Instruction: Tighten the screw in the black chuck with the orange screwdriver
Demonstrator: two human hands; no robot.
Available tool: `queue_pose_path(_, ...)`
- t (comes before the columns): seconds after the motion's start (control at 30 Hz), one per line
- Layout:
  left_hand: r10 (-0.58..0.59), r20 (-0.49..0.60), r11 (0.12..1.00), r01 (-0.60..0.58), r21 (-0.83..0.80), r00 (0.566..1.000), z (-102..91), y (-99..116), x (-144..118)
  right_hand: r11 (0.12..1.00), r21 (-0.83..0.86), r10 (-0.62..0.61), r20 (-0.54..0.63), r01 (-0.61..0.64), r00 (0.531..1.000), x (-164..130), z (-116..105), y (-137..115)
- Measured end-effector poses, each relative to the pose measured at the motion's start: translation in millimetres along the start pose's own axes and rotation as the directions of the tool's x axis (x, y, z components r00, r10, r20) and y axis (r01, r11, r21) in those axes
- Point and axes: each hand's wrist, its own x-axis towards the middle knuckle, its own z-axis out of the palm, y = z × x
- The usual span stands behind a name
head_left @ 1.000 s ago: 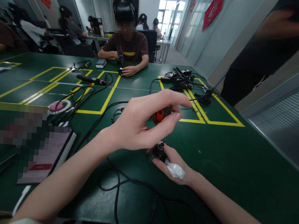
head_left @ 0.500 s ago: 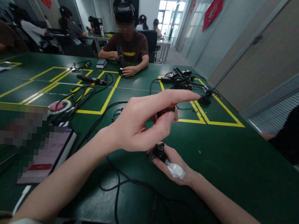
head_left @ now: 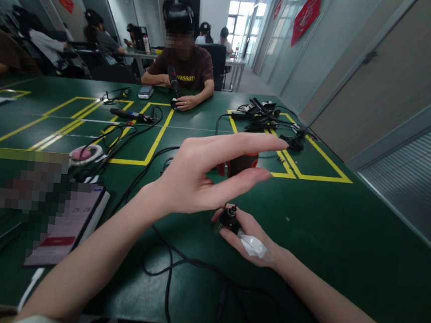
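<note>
1. Your left hand is raised over the green bench, its forefinger and thumb spread well apart, with a red-and-black tool showing in the gap between them.
2. Those two fingers look clear of a pinch; the rest of that hand is mostly hidden behind, so you cannot tell how firmly, or whether, the tool is gripped there.
3. Your right hand is lower, just under your left, with fingers and thumb closed around a black cylindrical part.
4. That part's narrower end points up towards your left hand; whether it meets the tool is hidden from you.
5. A crumpled white piece lies against the heel of your right hand, near the wrist.
6. Black cable loops over the bench below both your hands.
7. Left of your left forearm lies a phone, partly blurred out, and beyond it a white ring with something pink inside.
8. Ahead of you, past the yellow lines, sits a tangle of black gear.
9. Across the bench, a co-worker holds a dark tool upright, one hand resting beside a small black piece.
</note>
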Motion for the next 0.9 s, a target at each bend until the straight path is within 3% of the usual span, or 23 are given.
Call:
queue_pose_path(0.13, 0.025, -0.029, 1.0, -0.024, 0.016, 0.999, -0.2, -1.7, -0.5, 1.0, 0.003, 0.004, 0.004, -0.004, 1.0, 0.1, -0.3, -0.8)
queue_pose_path(0.33, -0.022, 0.04, 0.998, 0.024, -0.054, 0.999, -4.8, 1.2, -2.0, 1.0, 0.005, 0.004, 0.008, -0.004, 1.0, 0.3, -1.3, -1.9)
queue_pose_path(0.73, 0.05, -0.049, 0.999, -0.05, 0.006, 0.998, 1.8, -3.4, -0.5, 1.0, 0.004, -0.001, 0.014, 0.001, 1.0, 0.4, -1.1, -1.1)
queue_pose_path(0.9, 0.044, -0.019, 0.998, -0.044, -0.035, 0.999, -0.9, -2.7, -1.3, 1.0, 0.011, -0.01, 0.003, 0.01, 1.0, 0.0, -0.8, 0.0)
